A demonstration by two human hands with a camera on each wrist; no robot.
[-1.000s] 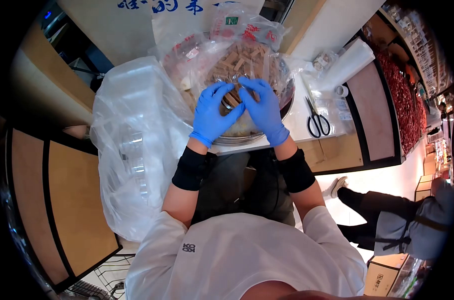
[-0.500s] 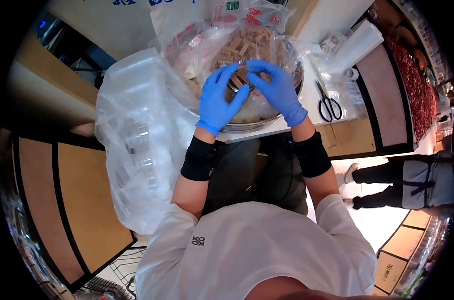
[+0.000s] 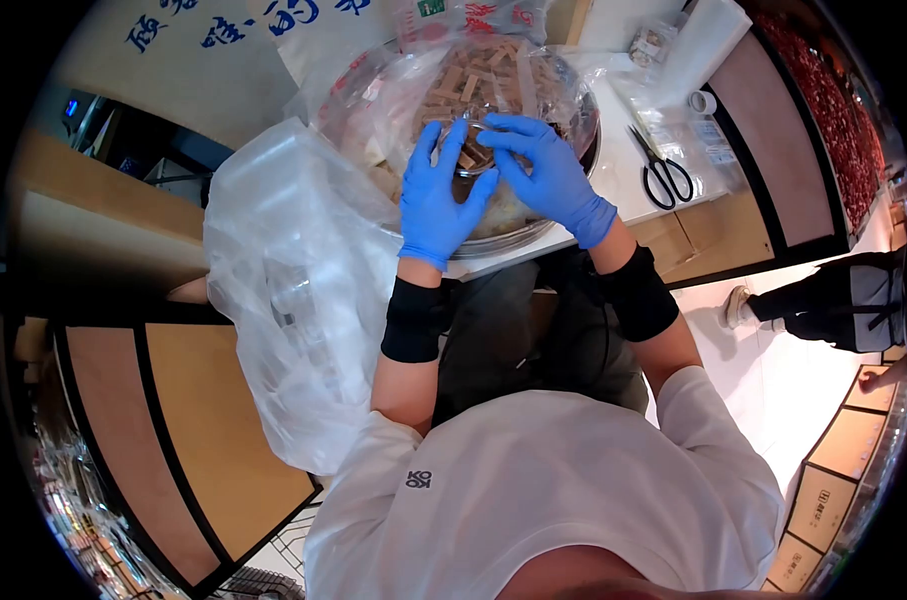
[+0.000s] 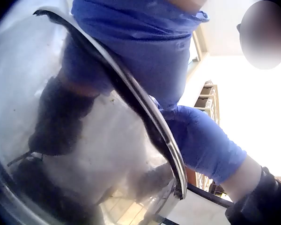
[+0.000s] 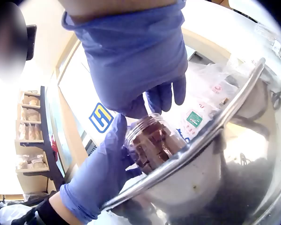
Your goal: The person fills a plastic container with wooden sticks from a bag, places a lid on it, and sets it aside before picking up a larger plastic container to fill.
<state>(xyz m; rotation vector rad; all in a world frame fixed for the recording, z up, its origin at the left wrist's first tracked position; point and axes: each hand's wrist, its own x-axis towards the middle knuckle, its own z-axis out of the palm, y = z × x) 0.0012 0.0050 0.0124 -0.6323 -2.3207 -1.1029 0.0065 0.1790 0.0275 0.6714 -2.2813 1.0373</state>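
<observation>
A clear plastic jar (image 5: pixel 154 143) holds several flat brown pieces. My blue-gloved left hand (image 3: pixel 441 195) grips it from the left, thumb on the near side. The gloved right hand (image 3: pixel 553 180) reaches over the jar from the right, its fingers extended at the mouth; the jar's rim hides some fingertips in the right wrist view. Both hands are above a wide metal basin (image 3: pixel 503 243). In it, a clear plastic bag (image 3: pixel 393 110) lies around a heap of brown pieces (image 3: pixel 470 85). The left wrist view shows mostly the basin's shiny rim (image 4: pixel 147 105).
Black-handled scissors (image 3: pixel 666 183) lie on the white table right of the basin, near a tape roll (image 3: pixel 701 102) and a plastic roll (image 3: pixel 708 45). A big translucent bag (image 3: pixel 293 300) with clear containers stands on the left. Another person's legs (image 3: pixel 813 300) show at far right.
The head view has shifted. Both hands stay at the jar, while the right hand's fingers now extend farther across its far edge. The other person at the right has moved toward the view's edge.
</observation>
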